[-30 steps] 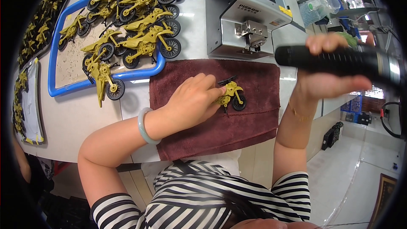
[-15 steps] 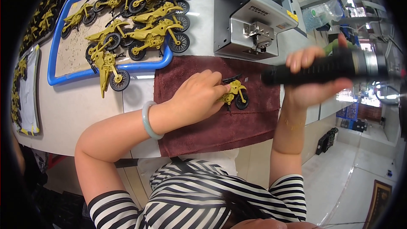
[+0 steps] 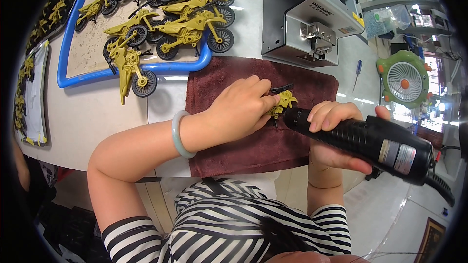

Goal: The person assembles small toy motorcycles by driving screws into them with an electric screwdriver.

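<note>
My left hand [image 3: 239, 104] presses a small yellow toy motorcycle [image 3: 288, 98] down on a dark red cloth [image 3: 229, 153], fingers closed around its left part. In my right hand [image 3: 337, 113] is a black electric screwdriver [image 3: 375, 141], with a cord at its rear end. The nose of the tool is right beside the motorcycle and covers its lower right part. Whether the bit touches it, I cannot tell. More yellow toy motorcycles [image 3: 187, 31] with black wheels are heaped in a blue-rimmed tray [image 3: 134, 77]; one [image 3: 127, 63] hangs over the near rim.
Behind the cloth stands a grey and black bench machine [image 3: 287, 24]. A thin screwdriver with a blue handle [image 3: 359, 68] lies to its right. Further right is a green fan [image 3: 405, 82]. Another tray [image 3: 36, 107] with yellow parts stands at the far left.
My right hand has brought the electric screwdriver down and turned its nose to the toy motorcycle. The fan and thin screwdriver now show. My left hand keeps its hold.
</note>
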{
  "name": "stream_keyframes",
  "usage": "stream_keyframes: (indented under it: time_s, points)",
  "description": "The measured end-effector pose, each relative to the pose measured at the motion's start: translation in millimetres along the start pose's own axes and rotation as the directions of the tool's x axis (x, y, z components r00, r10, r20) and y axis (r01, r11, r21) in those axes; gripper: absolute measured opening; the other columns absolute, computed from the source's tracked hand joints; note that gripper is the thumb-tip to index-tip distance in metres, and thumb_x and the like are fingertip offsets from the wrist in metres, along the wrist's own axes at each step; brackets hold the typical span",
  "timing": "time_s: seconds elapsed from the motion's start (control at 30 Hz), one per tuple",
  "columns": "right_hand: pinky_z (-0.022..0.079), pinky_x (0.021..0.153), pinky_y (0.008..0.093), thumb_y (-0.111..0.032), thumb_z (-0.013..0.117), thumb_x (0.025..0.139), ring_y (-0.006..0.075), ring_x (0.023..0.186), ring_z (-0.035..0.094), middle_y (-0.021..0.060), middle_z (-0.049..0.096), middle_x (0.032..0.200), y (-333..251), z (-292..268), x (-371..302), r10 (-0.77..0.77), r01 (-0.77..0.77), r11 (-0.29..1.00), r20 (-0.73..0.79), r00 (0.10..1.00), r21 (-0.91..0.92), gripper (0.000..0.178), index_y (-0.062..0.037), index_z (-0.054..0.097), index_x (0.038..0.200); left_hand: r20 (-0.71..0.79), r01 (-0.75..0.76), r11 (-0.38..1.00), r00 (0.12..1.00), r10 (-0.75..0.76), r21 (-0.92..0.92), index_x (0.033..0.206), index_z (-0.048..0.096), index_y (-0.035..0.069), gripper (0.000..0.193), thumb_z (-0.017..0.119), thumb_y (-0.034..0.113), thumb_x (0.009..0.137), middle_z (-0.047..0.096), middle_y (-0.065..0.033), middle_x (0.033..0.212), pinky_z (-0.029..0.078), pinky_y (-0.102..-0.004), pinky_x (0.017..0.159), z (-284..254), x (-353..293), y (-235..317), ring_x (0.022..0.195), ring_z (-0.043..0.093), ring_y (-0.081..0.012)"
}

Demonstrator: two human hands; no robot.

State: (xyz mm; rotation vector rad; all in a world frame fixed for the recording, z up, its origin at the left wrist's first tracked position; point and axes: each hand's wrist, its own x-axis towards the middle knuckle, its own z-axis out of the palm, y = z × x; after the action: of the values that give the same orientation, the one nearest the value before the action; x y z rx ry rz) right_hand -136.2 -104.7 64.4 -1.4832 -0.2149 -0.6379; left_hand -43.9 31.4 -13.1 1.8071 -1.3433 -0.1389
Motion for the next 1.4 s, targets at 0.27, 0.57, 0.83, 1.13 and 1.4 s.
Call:
stream_keyframes:
  time_s: [0.27,0.57,0.83,1.13,1.4]
  points:
    - [0.048,0.062,0.0373,-0.065,0.052,0.062,0.0242,0.061,0.054,0.0125,0.053,0.077,4,-3,1,-0.008,0.003,0.999,0.102,0.995,0.047,0.078,-0.0131,0.023,0.113,0.014,0.007,1.000,1.000,-0.007,0.002,0.094,0.062,0.003,0.032,0.068,0.010,0.064,0.047,-0.0065,0.079,0.042,-0.0333,0.064,-1,2,2,0.074,0.048,-0.0227]
    - [0.047,0.056,0.0366,-0.069,0.051,0.064,0.0235,0.058,0.054,0.0134,0.054,0.078,-5,-6,13,-0.098,0.090,0.993,0.115,0.988,0.071,0.091,-0.0168,0.019,0.132,-0.026,-0.032,0.999,0.999,0.033,0.008,0.095,0.061,0.004,0.033,0.068,0.010,0.064,0.048,-0.0066,0.080,0.042,-0.0332,0.064,-1,2,-1,0.074,0.049,-0.0229]
    - [0.047,0.050,0.0287,-0.073,0.031,0.076,0.0187,0.051,0.054,0.0115,0.054,0.065,8,-34,120,-0.334,0.319,0.936,-0.080,0.939,-0.150,0.084,-0.0104,0.019,0.131,-0.044,-0.012,1.000,0.999,0.011,-0.013,0.087,0.056,0.006,0.031,0.072,0.012,0.062,0.049,-0.0070,0.084,0.041,-0.0334,0.070,-2,2,-3,0.080,0.048,-0.0250]
    - [0.047,0.052,0.0278,-0.069,0.032,0.080,0.0180,0.050,0.053,0.0106,0.052,0.062,19,-36,120,-0.174,0.143,0.959,-0.109,0.979,-0.245,0.077,-0.0060,0.030,0.124,0.184,0.204,0.979,0.962,-0.200,-0.002,0.092,0.059,0.009,0.037,0.074,0.012,0.058,0.047,-0.0067,0.090,0.039,-0.0355,0.076,-25,3,-1,0.086,0.045,-0.0247]
    - [0.046,0.052,0.0348,-0.075,0.040,0.068,0.0211,0.050,0.050,0.0121,0.052,0.069,-5,22,25,-0.120,0.123,0.985,-0.031,0.992,0.120,0.096,-0.0149,0.008,0.136,0.136,0.129,0.992,0.982,-0.130,0.017,0.091,0.060,0.008,0.036,0.073,0.009,0.058,0.047,-0.0068,0.089,0.040,-0.0348,0.075,-21,1,0,0.085,0.046,-0.0247]
